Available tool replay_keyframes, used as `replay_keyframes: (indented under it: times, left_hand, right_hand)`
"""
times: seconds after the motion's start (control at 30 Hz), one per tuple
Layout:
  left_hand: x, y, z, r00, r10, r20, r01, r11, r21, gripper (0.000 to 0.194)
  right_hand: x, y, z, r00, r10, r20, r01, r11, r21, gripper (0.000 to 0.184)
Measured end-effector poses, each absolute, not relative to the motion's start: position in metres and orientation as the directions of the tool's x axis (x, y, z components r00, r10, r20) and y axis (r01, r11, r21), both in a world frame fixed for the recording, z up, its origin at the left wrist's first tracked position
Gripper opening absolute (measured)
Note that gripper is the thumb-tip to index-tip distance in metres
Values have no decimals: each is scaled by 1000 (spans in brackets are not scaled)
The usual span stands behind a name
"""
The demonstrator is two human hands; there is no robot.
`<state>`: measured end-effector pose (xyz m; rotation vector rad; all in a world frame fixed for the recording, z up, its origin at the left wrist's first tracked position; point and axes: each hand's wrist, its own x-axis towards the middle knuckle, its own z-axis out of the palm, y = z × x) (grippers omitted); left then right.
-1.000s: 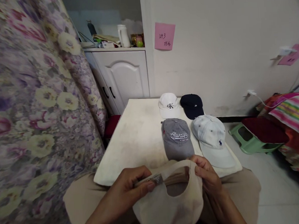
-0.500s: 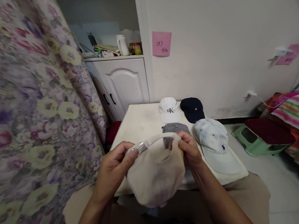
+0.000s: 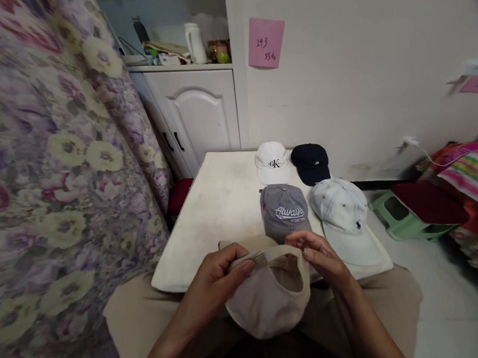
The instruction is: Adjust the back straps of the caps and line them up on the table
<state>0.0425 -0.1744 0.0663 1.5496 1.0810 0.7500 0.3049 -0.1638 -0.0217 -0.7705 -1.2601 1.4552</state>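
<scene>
A beige baseball cap (image 3: 265,306) is held over my lap, its back opening and strap turned up toward me. My left hand (image 3: 224,278) pinches the strap at its buckle, thumb on top. At the strap's other end my right hand (image 3: 319,255) grips the edge of the opening. Just beyond lies a grey cap (image 3: 284,206) with white "Always" lettering. To its right sits a pale blue washed cap (image 3: 340,211) with a small dark logo. Behind these, a white cap (image 3: 273,161) with "CK" letters and a navy cap (image 3: 311,162) lie side by side.
The caps rest on a cream-covered table (image 3: 212,202) against the wall. A floral curtain (image 3: 76,209) hangs at left, beside a white cabinet (image 3: 199,117). A green stool (image 3: 401,218) with a dark red top stands at right, near a bed with colourful covers (image 3: 475,188).
The beige cap and both hands have moved down and slightly right, closer to my lap. The grey cap's lettering has come into view. My view has tilted down a little.
</scene>
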Motion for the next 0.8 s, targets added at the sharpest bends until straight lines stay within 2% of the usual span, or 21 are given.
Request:
replay_keyframes:
  times: [0.1, 0.2, 0.3, 0.53, 0.8]
  left_hand:
    - [51, -177, 60, 415, 905, -95, 263, -19, 965, 30]
    - [59, -178, 57, 431, 896, -107, 239, 2, 971, 29]
    - [65, -177, 56, 437, 893, -109, 205, 19, 979, 29]
    - [63, -174, 55, 481, 863, -153, 155, 88, 984, 29]
    - [59, -172, 53, 547, 822, -156, 62, 146, 987, 25]
  right_hand:
    - [299, -171, -1, -253, 934, 254, -220, 200, -955, 39]
    - [286, -176, 23, -288, 868, 404, 12, 425, -905, 38]
    - [273, -177, 33, -358, 812, 460, 127, 531, -838, 34]
    - [269, -173, 17, -355, 758, 546, 160, 625, -764, 23]
    - [265, -169, 4, -305, 765, 567, 75, 613, -787, 22]
